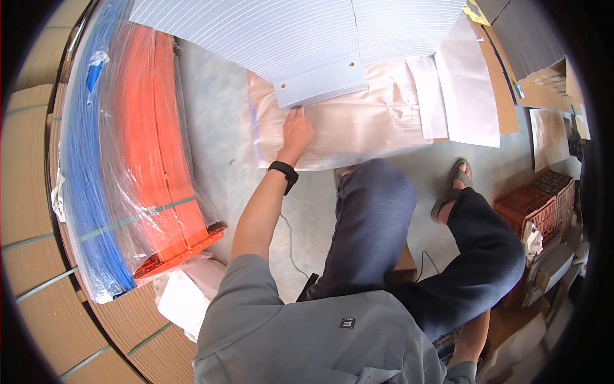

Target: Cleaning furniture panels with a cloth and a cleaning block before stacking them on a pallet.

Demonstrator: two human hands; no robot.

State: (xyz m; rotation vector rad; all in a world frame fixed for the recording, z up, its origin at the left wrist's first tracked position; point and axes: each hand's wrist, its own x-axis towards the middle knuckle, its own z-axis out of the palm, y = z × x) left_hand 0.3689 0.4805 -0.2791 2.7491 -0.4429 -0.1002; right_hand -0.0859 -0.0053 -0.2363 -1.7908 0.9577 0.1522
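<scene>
Bent fingers of my left hand [297, 131] meet the near edge of a small pale white panel [320, 82] with two round holes. The fingers lie close together, and their tips are partly hidden at that edge. A dark band circles my left wrist. The small panel lies against a large stack of thin white sheets [307, 25] at the top of the view. Under it spreads crinkled translucent plastic wrapping [364, 128]. My right forearm shows at the lower right beside my leg; the right hand itself is hidden.
Plastic-wrapped bundles of orange strips [153, 128] and blue strips [105, 185] stand on the left beside strapped cardboard stacks [29, 185]. White sheets [470, 96] lie over cardboard at the right. Reddish crates [527, 208] stand farther right. A thin cable [291, 237] crosses the floor.
</scene>
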